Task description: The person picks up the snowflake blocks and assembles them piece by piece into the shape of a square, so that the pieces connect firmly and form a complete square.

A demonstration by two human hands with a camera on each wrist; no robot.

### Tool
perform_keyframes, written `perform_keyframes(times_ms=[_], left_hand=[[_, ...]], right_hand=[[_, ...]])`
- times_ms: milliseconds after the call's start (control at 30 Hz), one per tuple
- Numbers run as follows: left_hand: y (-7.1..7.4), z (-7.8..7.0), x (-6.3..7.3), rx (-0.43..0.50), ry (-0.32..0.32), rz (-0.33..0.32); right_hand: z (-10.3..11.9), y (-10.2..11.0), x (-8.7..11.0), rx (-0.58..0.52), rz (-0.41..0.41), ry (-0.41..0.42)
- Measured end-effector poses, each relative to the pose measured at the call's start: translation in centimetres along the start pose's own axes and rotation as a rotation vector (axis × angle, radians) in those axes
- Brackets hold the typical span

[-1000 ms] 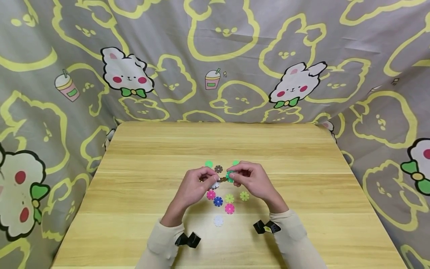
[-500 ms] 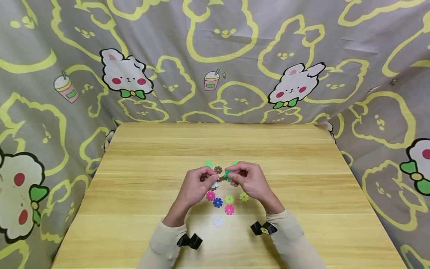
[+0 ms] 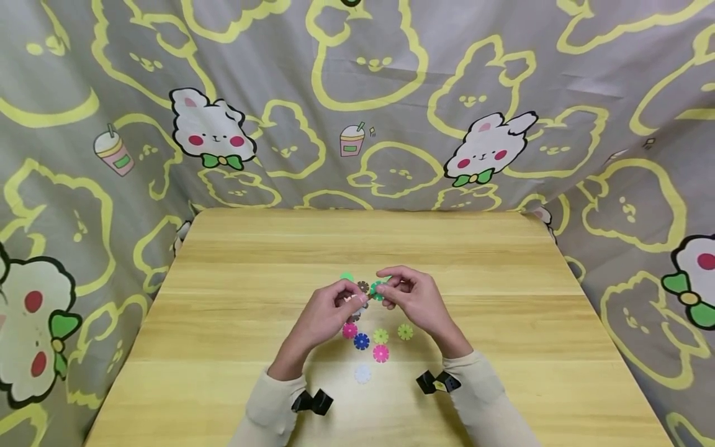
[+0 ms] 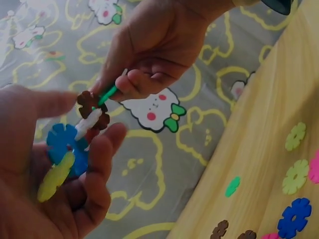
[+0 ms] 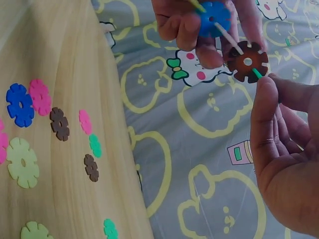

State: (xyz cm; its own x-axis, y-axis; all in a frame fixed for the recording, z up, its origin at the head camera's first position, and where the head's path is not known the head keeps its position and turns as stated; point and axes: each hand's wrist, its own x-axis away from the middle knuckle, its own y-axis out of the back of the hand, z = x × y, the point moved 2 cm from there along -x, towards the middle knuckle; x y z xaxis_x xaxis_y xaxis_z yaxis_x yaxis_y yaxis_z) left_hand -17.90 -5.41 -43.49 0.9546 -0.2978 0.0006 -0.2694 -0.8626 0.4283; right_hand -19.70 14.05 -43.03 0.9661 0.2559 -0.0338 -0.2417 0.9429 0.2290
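My left hand (image 3: 326, 313) holds a joined chain of notched plastic snowflake discs. In the left wrist view, a yellow disc (image 4: 56, 177) and a blue disc (image 4: 61, 139) lie against its palm and curled fingers. A white disc (image 5: 228, 37), seen edge-on, links the blue part to a brown disc (image 5: 256, 59) at the chain's far end. My right hand (image 3: 416, 298) pinches a green disc (image 3: 375, 290) between thumb and fingers. The green disc's edge (image 5: 256, 73) meets the brown disc's rim; how deep it sits in the slot is hard to tell.
Loose discs lie on the wooden table (image 3: 475, 323) below the hands: dark blue (image 3: 361, 341), pink (image 3: 381, 354), yellow-green (image 3: 405, 332), white (image 3: 362, 374) and brown (image 3: 363, 286) among them. A patterned curtain (image 3: 301, 143) surrounds the table's back and sides.
The right hand has brought the green disc slightly left, closer to the left hand. The left hand's fingers have shifted a little on the chain. The head view has tilted slightly.
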Motion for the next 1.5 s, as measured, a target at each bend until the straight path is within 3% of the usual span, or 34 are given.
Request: perform_keyframes(times_ms=[167, 300, 467, 667, 833, 900, 1233, 1500], left_hand=[[-0.3, 0.2, -0.1, -0.029, -0.065, 0.058], [-0.6, 0.2, 0.0, 0.007, -0.039, 0.053], [-0.3, -0.4, 0.0, 0.136, 0.008, -0.019], [-0.2, 0.0, -0.1, 0.337, 0.047, -0.053], [-0.3, -0.2, -0.2, 0.497, 0.022, -0.074], [-0.3, -0.1, -0.2, 0.535, 0.012, -0.072], [-0.2, 0.0, -0.4, 0.563, 0.02, -0.148], [-0.2, 0.1, -0.5, 0.545, 0.022, -0.155]], right_hand=[[0.0, -0.1, 0.0, -0.064, 0.013, -0.002], [-0.5, 0.2, 0.1, -0.078, 0.021, -0.012], [-1.9, 1.0, 0.4, 0.089, 0.04, -0.044], [-4.8, 1.6, 1.0, 0.342, 0.092, -0.036], [-7.2, 1.7, 1.8, 0.655, 0.15, -0.001], [-7.9, 1.7, 2.1, 0.732, 0.159, 0.015], [-9.4, 2.0, 3.2, 0.827, 0.12, 0.07], [-10.3, 1.9, 3.5, 0.861, 0.148, 0.076]])
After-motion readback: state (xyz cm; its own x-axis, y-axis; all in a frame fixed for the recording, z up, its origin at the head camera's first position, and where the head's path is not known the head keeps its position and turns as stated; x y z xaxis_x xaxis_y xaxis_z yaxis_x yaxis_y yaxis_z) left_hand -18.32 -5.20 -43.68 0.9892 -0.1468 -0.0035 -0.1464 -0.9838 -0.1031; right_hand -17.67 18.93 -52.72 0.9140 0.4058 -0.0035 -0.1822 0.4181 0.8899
